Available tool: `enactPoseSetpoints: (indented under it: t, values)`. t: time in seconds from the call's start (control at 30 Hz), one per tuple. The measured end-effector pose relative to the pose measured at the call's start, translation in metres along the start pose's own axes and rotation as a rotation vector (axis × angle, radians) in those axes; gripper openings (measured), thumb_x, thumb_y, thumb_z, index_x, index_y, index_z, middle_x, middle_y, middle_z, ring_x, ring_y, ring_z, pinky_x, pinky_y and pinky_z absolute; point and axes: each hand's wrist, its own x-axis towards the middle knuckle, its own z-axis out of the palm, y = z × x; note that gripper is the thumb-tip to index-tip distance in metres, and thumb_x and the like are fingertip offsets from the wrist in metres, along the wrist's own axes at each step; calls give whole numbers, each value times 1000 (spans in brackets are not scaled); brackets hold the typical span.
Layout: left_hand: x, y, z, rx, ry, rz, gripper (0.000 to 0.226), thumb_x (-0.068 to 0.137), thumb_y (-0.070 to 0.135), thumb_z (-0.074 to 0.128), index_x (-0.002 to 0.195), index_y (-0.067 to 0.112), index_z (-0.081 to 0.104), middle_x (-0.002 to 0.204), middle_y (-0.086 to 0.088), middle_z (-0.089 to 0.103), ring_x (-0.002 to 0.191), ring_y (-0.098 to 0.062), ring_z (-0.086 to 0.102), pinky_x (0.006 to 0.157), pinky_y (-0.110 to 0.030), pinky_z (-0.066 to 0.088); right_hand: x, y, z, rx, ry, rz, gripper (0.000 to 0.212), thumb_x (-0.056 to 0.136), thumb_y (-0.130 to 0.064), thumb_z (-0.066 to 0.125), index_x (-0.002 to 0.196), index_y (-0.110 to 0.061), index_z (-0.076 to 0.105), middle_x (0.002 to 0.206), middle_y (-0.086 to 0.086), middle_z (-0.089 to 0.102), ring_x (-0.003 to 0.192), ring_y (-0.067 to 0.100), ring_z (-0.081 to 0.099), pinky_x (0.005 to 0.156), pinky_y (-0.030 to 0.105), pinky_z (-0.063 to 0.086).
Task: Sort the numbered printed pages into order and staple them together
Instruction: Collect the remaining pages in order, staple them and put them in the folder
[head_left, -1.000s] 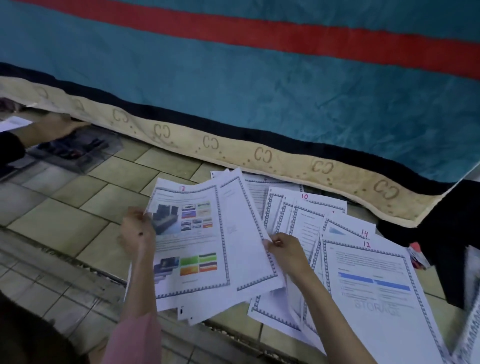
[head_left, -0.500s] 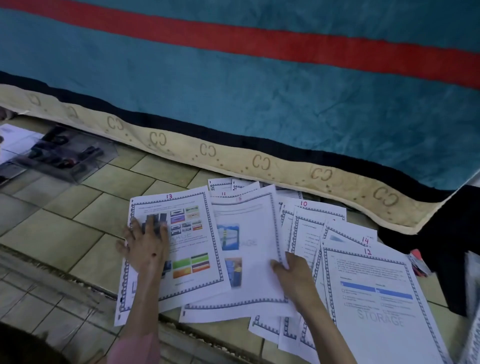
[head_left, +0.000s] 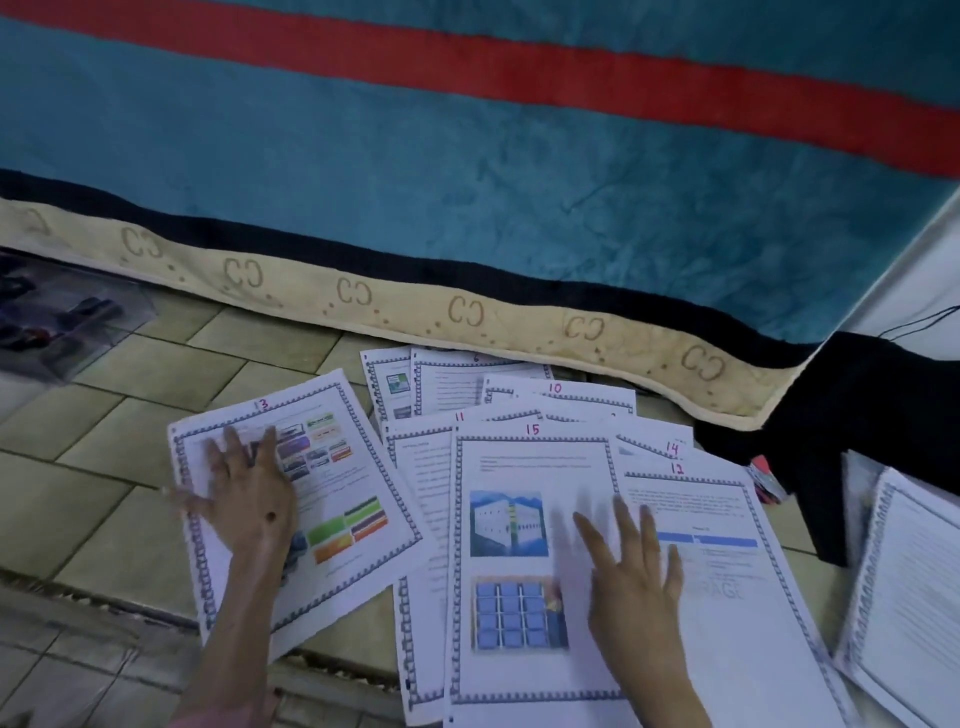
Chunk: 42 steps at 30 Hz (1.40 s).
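Eight or so numbered pages (head_left: 530, 561) fanned on tile floor (head_left: 104, 415), long axes mostly away from viewer, page 13 (head_left: 332, 493) tilted. Left hand (head_left: 249, 499) flat, spread on 13; right hand (head_left: 628, 566) spread, blurred, over 15.

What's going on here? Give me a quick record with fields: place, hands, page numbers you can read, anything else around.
place: tiled floor beside a blanket
left hand: flat on page 13
right hand: open, blurred, over pages 15 and 12
other numbers readable: 10, 11, 14
order: not yet sorted, pages fanned and overlapping
stapler: cannot tell
far left: clear plastic case
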Motion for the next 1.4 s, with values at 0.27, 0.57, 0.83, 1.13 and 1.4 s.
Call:
enactPoseSetpoints:
  t: [0.27, 0.57, 0.83, 1.13, 1.4]
  values:
    - [-19, 24, 24, -31, -193, 560, 97, 64, 82, -10, 146, 38, 19, 157, 2, 12, 146, -18, 8, 116, -46, 0, 1, -18, 41, -111, -195, -201, 53, 95, -61, 18, 143, -41, 25, 148, -3, 38, 134, 28, 40, 106, 46, 11]
    - [15, 87, -7, -372, -145, 436, 23, 91, 16, 55, 109, 9, 68, 118, -6, 62, 106, -24, 59, 96, -36, 44, 4, -19, 38, -45, -150, -183, 48, 80, -56, 40, 118, -31, 53, 140, 4, 50, 132, 33, 41, 104, 59, 30]
    - [58, 167, -13, -679, -376, -20, 49, 90, 23, 60, 55, 16, 26, 52, -2, 30, 45, -13, 32, 48, -24, 31, 48, -60, 43, 36, -170, -367, 74, 80, -70, 0, 147, -40, 5, 155, -12, -15, 143, 16, -21, 110, 47, -20]
    - [82, 151, -16, -714, -496, -139, 18, 90, 14, 58, 76, 7, 50, 71, -9, 52, 71, -23, 55, 80, -39, 56, 50, -57, 47, 12, -197, -362, 67, 84, -70, 7, 146, -44, 3, 150, -17, -18, 142, 14, -22, 111, 45, -20]
    - [89, 113, -25, -774, -486, -241, 31, 90, 7, 54, 118, -5, 53, 71, -8, 51, 74, -21, 56, 72, -35, 54, 50, -56, 48, 11, -196, -361, 76, 77, -74, -5, 146, -44, 3, 152, -17, -18, 143, 14, -22, 111, 46, -20]
